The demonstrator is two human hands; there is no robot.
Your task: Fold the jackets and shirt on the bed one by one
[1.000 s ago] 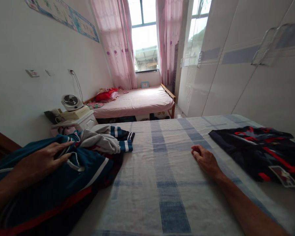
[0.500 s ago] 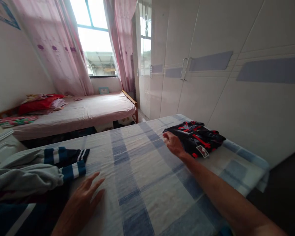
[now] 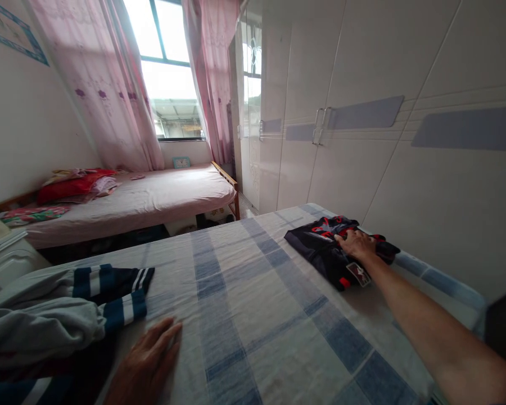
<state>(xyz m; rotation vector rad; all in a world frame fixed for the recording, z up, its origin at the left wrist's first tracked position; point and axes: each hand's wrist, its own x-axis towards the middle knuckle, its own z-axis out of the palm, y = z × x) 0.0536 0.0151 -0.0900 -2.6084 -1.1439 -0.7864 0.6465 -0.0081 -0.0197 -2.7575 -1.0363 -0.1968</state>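
My right hand (image 3: pixel 357 244) lies on top of a folded black garment with red patterns (image 3: pixel 316 247), its fingers stretched over the cloth. A small tag-like patch (image 3: pixel 358 274) shows at the garment's near edge. On the left, my left hand (image 3: pixel 148 357) rests on the blue-and-white checked bed sheet (image 3: pixel 270 315), fingers extended and close together, holding nothing. Just beyond it lies a grey garment with navy and white striped cuffs (image 3: pixel 46 326), its sleeves loosely bunched. Part of that garment runs out of view at the left edge.
A long white wardrobe (image 3: pixel 375 180) stands along the right side. Across a gap is a second bed (image 3: pixel 164 194) with a red cloth pile (image 3: pixel 73 188) and a small blue clock (image 3: pixel 181 162). A white cabinet (image 3: pixel 8 259) stands at the left. Pink curtains (image 3: pixel 105 112) frame the window.
My right hand has moved right, from the black garment's left edge onto its middle. My left hand has lowered onto the sheet with its fingers closer together. The view has shifted slightly.
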